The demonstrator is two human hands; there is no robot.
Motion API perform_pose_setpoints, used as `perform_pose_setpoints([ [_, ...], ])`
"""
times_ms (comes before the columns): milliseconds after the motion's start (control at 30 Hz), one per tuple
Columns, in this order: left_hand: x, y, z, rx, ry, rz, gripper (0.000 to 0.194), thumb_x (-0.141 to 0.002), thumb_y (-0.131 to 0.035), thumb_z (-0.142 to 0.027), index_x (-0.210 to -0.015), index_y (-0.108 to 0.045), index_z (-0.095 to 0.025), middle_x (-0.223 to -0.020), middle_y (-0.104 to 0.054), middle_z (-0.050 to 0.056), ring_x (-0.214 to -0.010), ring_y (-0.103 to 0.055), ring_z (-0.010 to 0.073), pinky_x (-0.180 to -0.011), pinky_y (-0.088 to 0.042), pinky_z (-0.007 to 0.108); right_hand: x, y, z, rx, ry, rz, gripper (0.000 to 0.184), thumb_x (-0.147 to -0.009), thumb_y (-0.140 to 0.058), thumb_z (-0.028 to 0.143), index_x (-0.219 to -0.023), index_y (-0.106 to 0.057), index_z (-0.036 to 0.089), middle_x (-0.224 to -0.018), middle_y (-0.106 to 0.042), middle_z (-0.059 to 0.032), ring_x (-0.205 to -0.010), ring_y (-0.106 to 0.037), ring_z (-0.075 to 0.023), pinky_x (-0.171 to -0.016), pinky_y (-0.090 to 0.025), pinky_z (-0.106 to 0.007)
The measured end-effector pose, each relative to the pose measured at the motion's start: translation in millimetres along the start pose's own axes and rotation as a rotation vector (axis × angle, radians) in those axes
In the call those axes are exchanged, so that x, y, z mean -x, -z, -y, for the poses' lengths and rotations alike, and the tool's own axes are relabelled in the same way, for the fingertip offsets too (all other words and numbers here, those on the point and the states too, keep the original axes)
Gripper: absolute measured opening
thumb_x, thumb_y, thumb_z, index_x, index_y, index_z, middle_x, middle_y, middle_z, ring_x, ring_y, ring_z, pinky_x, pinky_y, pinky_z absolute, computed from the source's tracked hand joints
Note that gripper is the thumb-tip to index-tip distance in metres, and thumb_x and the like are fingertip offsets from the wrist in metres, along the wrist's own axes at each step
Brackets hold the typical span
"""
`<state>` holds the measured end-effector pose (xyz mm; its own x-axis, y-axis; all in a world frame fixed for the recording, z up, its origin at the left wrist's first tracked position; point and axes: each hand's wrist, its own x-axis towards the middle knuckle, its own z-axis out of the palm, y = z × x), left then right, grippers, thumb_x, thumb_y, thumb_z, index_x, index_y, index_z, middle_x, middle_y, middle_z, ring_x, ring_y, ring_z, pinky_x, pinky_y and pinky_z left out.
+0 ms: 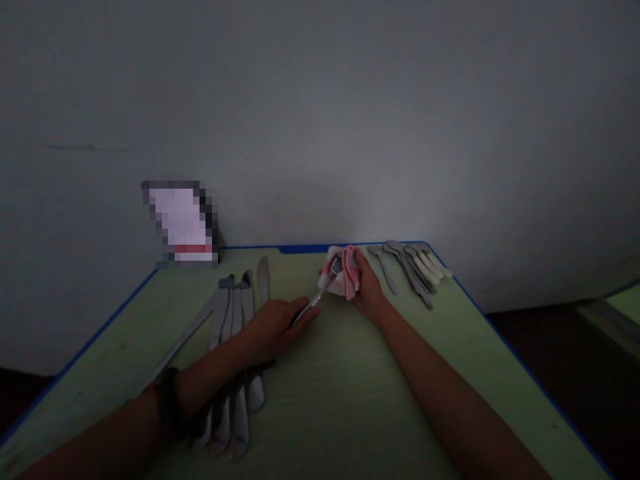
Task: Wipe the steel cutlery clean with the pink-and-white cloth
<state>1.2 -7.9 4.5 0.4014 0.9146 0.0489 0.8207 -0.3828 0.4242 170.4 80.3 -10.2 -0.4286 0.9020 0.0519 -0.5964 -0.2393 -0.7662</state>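
Note:
Over the middle of the table, my left hand (280, 323) is closed on the handle of a metal spoon (320, 292), which slants up and to the right. Its bowl end rests against a pink and white cloth (345, 283). My right hand (369, 287) grips this cloth from the right side, its fingers partly hidden behind the folds. Beneath my left forearm lie several long metal utensils (227, 313), partly covered by the arm, with a table knife (263, 273) beside them. Right of my right hand is a group of spoons (400, 257), some with white handles (430, 267).
A blurred-out upright device (183, 217) leans at the table's back left, near the wall (320, 120). The pale green table (350, 413) has a blue edge and stands against that wall. Dark floor (540, 353) shows to the right.

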Motion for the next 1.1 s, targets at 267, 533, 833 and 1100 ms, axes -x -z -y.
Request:
perform_pose_setpoints([
  [267,0.5,0.8,-0.1,-0.007,0.012,0.027,0.039,-0.092,-0.028,-0.043,-0.078,-0.053,-0.017,-0.064,-0.059,0.002,-0.059,-0.055,0.0149,-0.057,-0.037,0.024,0.9,-4.3,2.3,0.053,-0.002,-0.056,0.037,-0.079,-0.047,0.053,-0.082,-0.062,0.019,-0.067,-0.067,-0.0016,-0.069,-0.064,-0.0157,-0.068,-0.052,-0.028],
  [533,0.1,-0.8,1.0,-0.002,-0.012,0.004,0.038,-0.092,-0.029,-0.042,-0.078,-0.053,-0.017,-0.063,-0.058,0.001,-0.056,-0.054,0.0136,-0.055,-0.036,0.023,0.1,0.3,-0.1,0.042,0.014,-0.012,0.038,-0.081,-0.045,0.052,-0.087,-0.062,0.018,-0.069,-0.067,-0.0024,-0.069,-0.065,-0.0162,-0.067,-0.052,-0.029],
  [833,0.7,1.3,-2.2,0.062,0.032,-0.037,0.031,-0.092,-0.029,-0.04,-0.081,-0.048,-0.019,-0.064,-0.055,-0.001,-0.059,-0.055,0.0146,-0.055,-0.038,0.024,-2.7,-0.2,-0.2,0.024,-0.012,-0.119,0.041,-0.082,-0.042,0.055,-0.086,-0.062,0.02,-0.069,-0.068,-0.0025,-0.071,-0.065,-0.0179,-0.07,-0.052,-0.034],
  [1100,0.9,4.8,-5.9,0.19,0.073,-0.093,0.033,-0.092,-0.028,-0.037,-0.11,-0.048,-0.018,-0.067,-0.057,-0.001,-0.063,-0.057,0.0157,-0.059,-0.04,0.025,-3.6,9.0,-5.1,0.167,0.017,-0.142,0.049,-0.077,-0.044,0.063,-0.084,-0.064,0.018,-0.065,-0.066,-0.0021,-0.067,-0.063,-0.0162,-0.068,-0.051,-0.031],
])
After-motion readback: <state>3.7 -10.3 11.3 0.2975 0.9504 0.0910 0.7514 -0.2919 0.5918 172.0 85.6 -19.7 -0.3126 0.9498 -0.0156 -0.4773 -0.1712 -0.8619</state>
